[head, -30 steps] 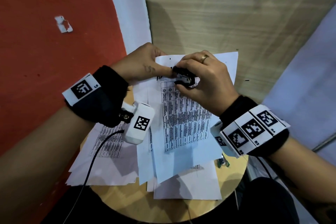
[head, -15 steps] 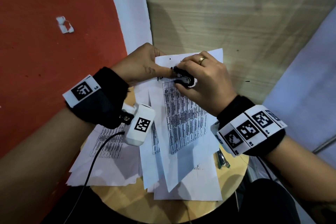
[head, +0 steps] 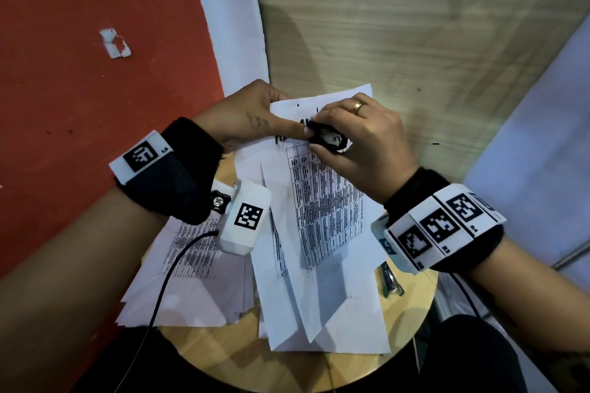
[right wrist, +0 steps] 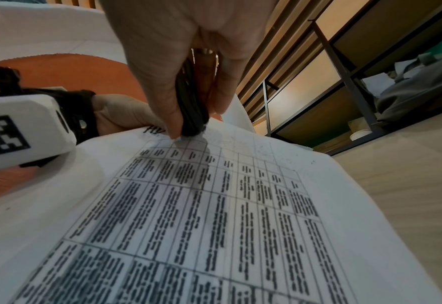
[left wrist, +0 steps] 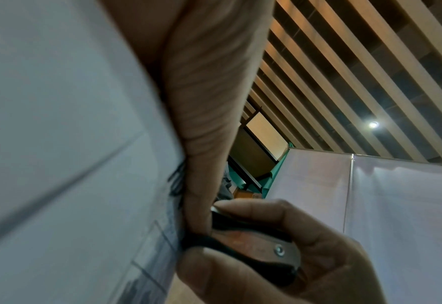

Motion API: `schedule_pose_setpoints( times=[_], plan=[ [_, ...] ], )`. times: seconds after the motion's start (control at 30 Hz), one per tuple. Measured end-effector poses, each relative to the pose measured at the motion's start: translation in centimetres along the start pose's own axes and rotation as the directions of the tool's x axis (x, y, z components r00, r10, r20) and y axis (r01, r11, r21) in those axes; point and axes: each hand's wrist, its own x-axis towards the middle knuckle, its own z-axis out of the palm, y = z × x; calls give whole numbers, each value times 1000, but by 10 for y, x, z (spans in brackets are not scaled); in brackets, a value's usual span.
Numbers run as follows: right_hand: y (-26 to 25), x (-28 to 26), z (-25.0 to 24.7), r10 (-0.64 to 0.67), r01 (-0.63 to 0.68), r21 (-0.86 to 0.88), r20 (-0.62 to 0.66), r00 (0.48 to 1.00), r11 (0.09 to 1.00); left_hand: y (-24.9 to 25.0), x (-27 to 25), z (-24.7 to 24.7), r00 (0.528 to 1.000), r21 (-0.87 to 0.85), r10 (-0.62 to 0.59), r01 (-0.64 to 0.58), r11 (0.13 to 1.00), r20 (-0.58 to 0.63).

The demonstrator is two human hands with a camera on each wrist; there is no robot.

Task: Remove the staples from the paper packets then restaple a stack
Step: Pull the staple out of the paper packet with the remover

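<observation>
A printed paper packet (head: 325,210) with a table on it is lifted off the small round table (head: 412,306), fanned at its lower end. My left hand (head: 255,121) pinches the packet's top left corner, thumb on top. My right hand (head: 357,137) grips a black staple remover (head: 329,139) and holds its tip against the sheet beside the left thumb. The left wrist view shows the remover (left wrist: 256,244) between thumb and fingers next to the paper (left wrist: 59,144). In the right wrist view the remover (right wrist: 191,111) touches the printed sheet (right wrist: 214,216) near its top edge. The staple itself is hidden.
More loose printed sheets (head: 191,252) lie stacked on the table's left side and under the packet. A small metal stapler (head: 391,279) lies at the table's right edge, below my right wrist. A wooden panel (head: 399,25) and a red wall (head: 79,73) stand behind.
The packet has swung, its lower end fanning out and tilting left. Both hands stay together at its top corner, the remover still pressed there.
</observation>
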Motion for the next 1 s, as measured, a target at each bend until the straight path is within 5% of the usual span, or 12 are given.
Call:
schedule_pose_setpoints(
  times=[0.57,1.0],
  plan=[
    [5,-1,-12,347,-327,457,42,937,827,3,-3,0,996,-166,76,-68,984,45],
    [5,-1,-17,399,-372,504,58,915,780,-1,-2,3,990,-107,138,-139,984,-24]
  ],
)
